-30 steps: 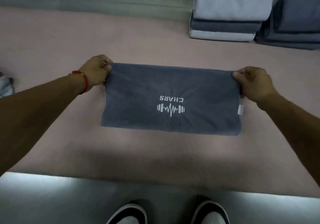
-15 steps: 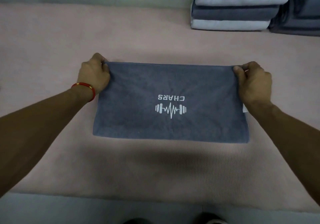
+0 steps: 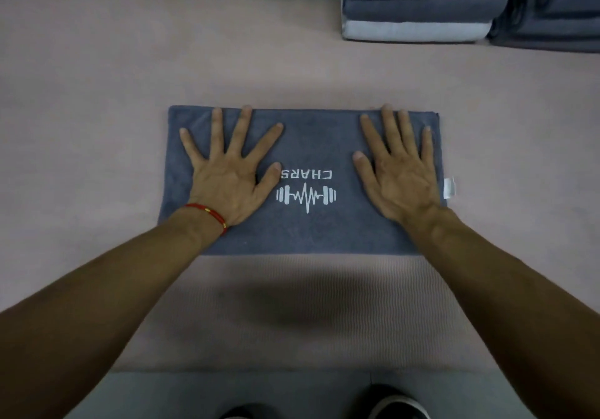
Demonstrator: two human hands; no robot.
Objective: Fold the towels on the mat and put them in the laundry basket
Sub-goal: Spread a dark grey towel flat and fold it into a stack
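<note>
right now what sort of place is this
Probably a gym or exercise room floor: a ribbed pink mat, a grey towel printed with a dumbbell logo, and stacks of folded towels behind.

Both hands — left hand (image 3: 227,178), right hand (image 3: 401,175) — press flat on the folded towel (image 3: 311,230).

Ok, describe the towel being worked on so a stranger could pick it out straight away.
On the pink mat, look at the middle, nearer than the stacks of folded towels at the far right. The grey towel lies flat there under the left hand and right hand. Unlike the stacked ones, it lies alone and shows a white CHARS dumbbell logo.
</note>
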